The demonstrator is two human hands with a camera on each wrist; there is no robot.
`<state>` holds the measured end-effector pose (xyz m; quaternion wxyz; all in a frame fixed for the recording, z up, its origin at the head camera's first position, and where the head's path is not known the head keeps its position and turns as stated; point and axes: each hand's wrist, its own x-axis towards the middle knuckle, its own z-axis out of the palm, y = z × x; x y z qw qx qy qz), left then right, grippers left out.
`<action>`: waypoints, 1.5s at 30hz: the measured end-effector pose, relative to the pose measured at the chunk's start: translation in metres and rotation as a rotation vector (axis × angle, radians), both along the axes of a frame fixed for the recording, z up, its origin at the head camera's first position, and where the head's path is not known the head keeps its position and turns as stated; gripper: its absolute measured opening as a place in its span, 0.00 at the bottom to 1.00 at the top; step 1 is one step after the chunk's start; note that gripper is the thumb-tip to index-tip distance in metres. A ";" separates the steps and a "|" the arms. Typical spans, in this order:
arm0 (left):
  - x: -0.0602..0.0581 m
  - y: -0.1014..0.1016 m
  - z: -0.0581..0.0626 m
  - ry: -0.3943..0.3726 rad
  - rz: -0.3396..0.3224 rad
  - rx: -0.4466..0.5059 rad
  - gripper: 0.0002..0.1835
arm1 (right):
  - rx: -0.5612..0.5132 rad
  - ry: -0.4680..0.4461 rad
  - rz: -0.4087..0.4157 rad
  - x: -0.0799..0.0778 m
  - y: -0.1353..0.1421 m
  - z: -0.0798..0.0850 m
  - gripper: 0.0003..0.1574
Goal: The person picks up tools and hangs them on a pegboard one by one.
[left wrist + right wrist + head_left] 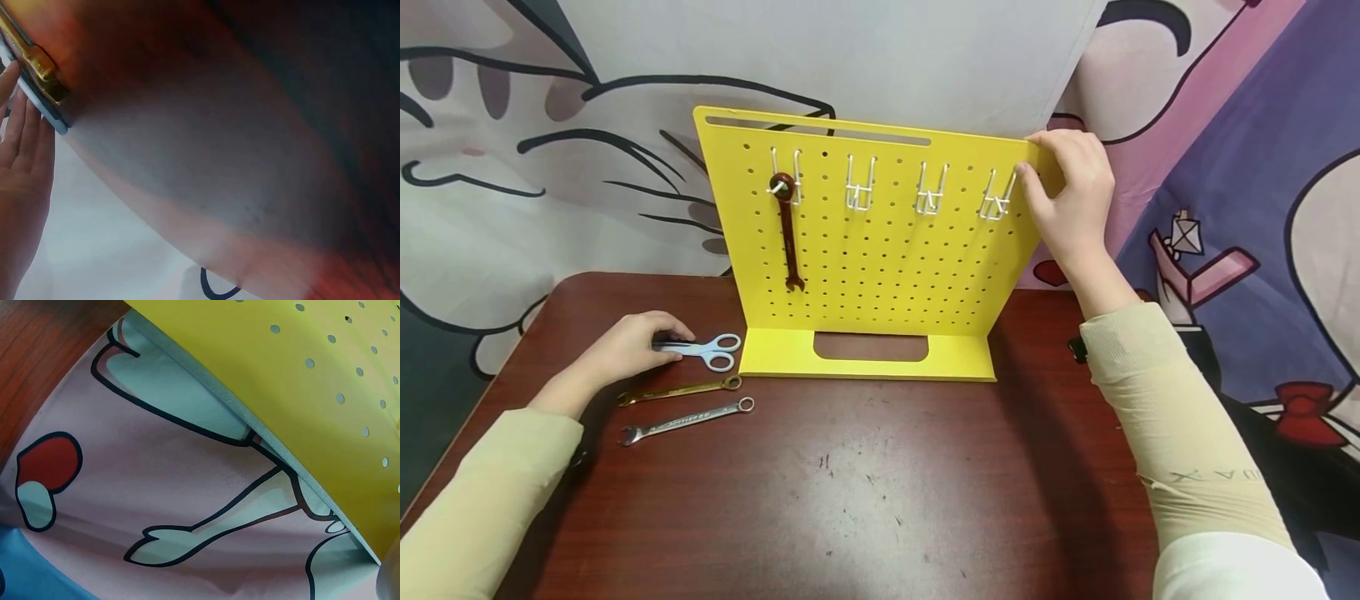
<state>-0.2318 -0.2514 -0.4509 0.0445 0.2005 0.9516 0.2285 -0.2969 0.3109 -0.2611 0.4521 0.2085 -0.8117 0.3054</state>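
Observation:
My left hand is at the table's left, thumb and fingers pinching light-blue-handled scissors by the blade end. The scissors' handle rings point toward the yellow pegboard. In the left wrist view the scissors run between the thumb and the fingers. Just in front of them lie a gold wrench and a silver wrench. My right hand grips the pegboard's upper right corner, thumb on its front face. A dark reddish-brown wrench hangs from the leftmost white hook.
Three more white wire hooks run in a row to the right on the board. The board stands near the back edge of the brown table. Behind it hangs a cartoon-printed cloth.

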 end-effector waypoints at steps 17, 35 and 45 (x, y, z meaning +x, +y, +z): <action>-0.007 -0.002 -0.002 0.004 -0.017 -0.004 0.10 | -0.001 0.013 0.012 0.001 -0.001 0.000 0.17; -0.007 -0.007 0.002 -0.075 -0.001 0.002 0.10 | -0.002 0.003 0.006 0.001 -0.001 0.000 0.17; -0.001 -0.009 0.004 -0.068 -0.023 0.021 0.10 | -0.002 -0.003 0.000 0.002 0.000 0.001 0.17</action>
